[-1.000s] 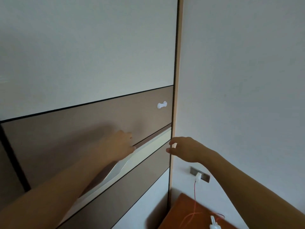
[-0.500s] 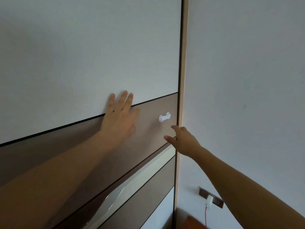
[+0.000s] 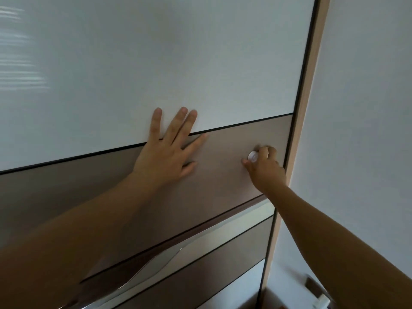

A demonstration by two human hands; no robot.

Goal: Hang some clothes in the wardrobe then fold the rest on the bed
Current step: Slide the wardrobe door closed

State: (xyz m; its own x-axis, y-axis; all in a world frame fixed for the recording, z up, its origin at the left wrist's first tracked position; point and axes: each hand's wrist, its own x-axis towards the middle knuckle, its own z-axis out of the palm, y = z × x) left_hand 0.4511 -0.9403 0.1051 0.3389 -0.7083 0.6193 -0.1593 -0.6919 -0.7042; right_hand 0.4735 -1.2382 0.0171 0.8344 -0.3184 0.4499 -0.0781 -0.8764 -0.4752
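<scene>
The wardrobe door fills the view, white above and brown below, with a wavy chrome handle lower down. My left hand lies flat on the door with fingers spread, across the line between the white and brown panels. My right hand pinches the small white latch near the door's right edge. No clothes are in view.
A pale wooden frame strip runs along the door's right edge, with a white wall beyond it. A wall socket with a white plug shows at the bottom right.
My left hand rose from the chrome handle to press flat on the door. My right hand moved up from the door's edge and took hold of the white latch.
</scene>
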